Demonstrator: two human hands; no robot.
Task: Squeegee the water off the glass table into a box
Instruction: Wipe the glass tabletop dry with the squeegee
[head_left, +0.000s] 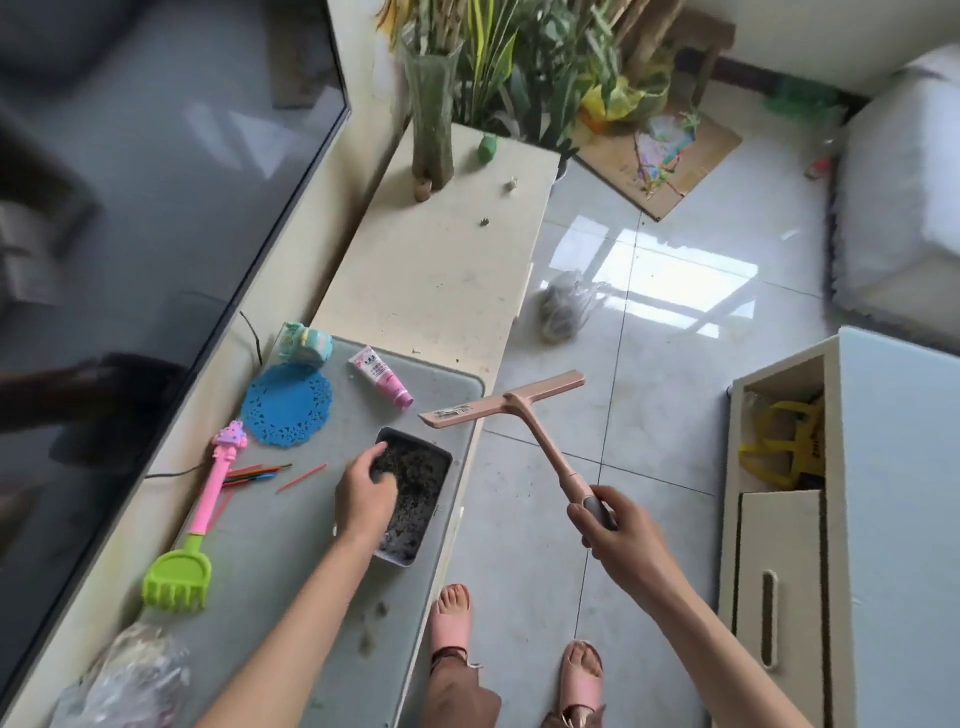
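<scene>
A shallow rectangular box (422, 480) with dark speckled contents sits on the grey glass table (291, 561) near its right edge. My left hand (363, 496) rests on the box's left rim, fingers curled over it. My right hand (618, 535) grips the handle of a pink squeegee (514, 405), held in the air over the floor to the right of the table. Its blade points up and away, just past the table's far right corner. A few dark wet spots (371, 626) lie on the glass near my left forearm.
On the glass lie a blue doily (288, 405), a pink tube (379, 376), a toy (304, 343), coloured sticks (254, 475), a pink-and-green toy rake (195, 525) and a plastic bag (124, 675). A TV screen (130, 208) stands left. A cabinet (841, 519) stands right. My sandalled feet (519, 644) are on the tiles.
</scene>
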